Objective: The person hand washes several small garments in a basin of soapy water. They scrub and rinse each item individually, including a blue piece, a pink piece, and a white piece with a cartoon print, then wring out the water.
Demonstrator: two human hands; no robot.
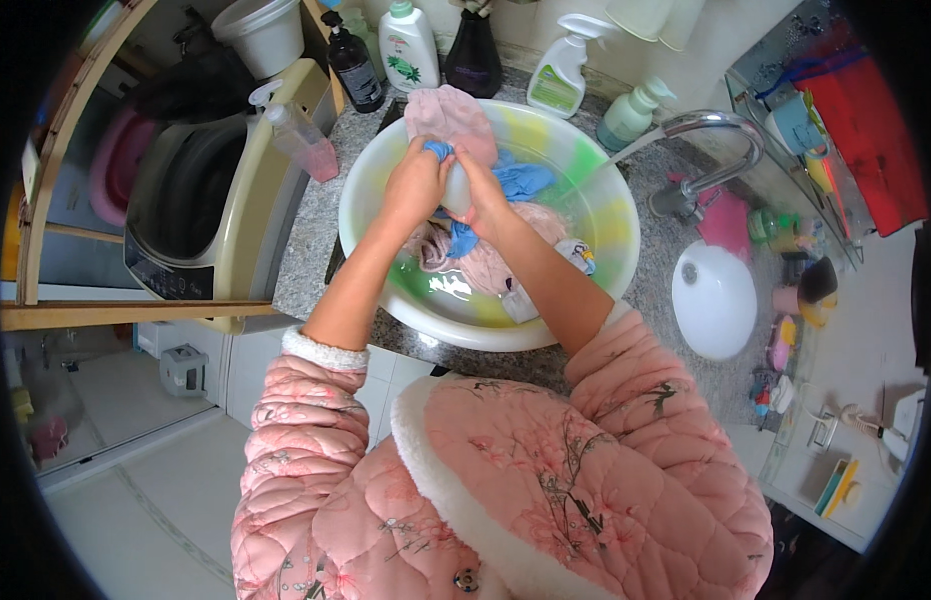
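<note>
Both hands are together over a large round plastic basin (623, 255), white with green and yellow patches. Bunched in my left hand (414, 187) is a blue cloth (438, 150). My right hand (482, 184) holds a pale, smooth oblong object, apparently a bar of soap (456, 191), against it. The fingers hide part of both. A pink cloth (449, 120) drapes over the basin's far rim, just beyond my hands. Below them, wet pink garments (484, 266), another blue cloth (525, 180) and a white cloth (519, 306) lie in shallow water.
Water runs from a chrome faucet (735, 124) into the basin's right side. Several bottles, including a spray bottle (561, 71), line the granite counter (308, 255) behind it. A small white sink (714, 300) is at right, and an open top-loading washing machine (248, 225) at left.
</note>
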